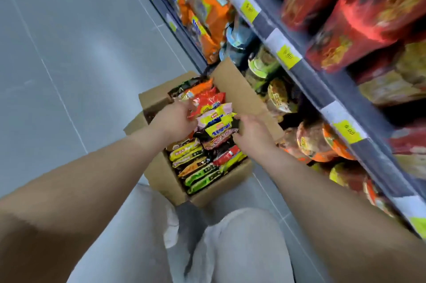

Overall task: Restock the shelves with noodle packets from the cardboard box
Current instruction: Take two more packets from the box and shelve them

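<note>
An open cardboard box point(161, 176) stands on the floor in front of me, packed with several upright noodle packets in red, yellow, green and black. My left hand point(175, 119) reaches into it from the left and its fingers grip the left edge of a pink and yellow packet point(215, 116) raised above the others. My right hand point(250, 131) holds the same bundle of yellow packets from the right side. The shelves point(322, 89) rise to the right of the box.
The shelves carry red cup-noodle tubs point(359, 17) on top, bowl noodles point(279, 96) lower down and orange packets point(202, 6) further along. Yellow price tags line the shelf edges. The grey tiled floor point(69, 63) lies to the left. My knees are just below the box.
</note>
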Action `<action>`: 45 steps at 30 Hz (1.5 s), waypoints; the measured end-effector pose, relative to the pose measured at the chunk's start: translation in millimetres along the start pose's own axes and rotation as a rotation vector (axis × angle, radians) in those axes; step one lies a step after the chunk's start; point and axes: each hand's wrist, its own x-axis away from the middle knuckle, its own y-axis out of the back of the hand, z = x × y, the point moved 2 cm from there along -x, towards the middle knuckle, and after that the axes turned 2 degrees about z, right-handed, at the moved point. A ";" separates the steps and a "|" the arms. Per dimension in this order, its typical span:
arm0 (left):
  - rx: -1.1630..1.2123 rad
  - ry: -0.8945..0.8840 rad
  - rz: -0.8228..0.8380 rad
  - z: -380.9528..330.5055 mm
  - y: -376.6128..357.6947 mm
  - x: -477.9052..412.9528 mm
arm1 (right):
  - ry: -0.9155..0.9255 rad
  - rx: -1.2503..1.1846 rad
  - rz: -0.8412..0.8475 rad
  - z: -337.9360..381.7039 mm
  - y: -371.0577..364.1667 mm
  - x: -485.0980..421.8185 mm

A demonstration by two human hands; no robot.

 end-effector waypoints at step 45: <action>-0.038 0.085 -0.053 -42.2 84.0 26.4 | -0.390 0.016 0.007 22.5 78.0 77.1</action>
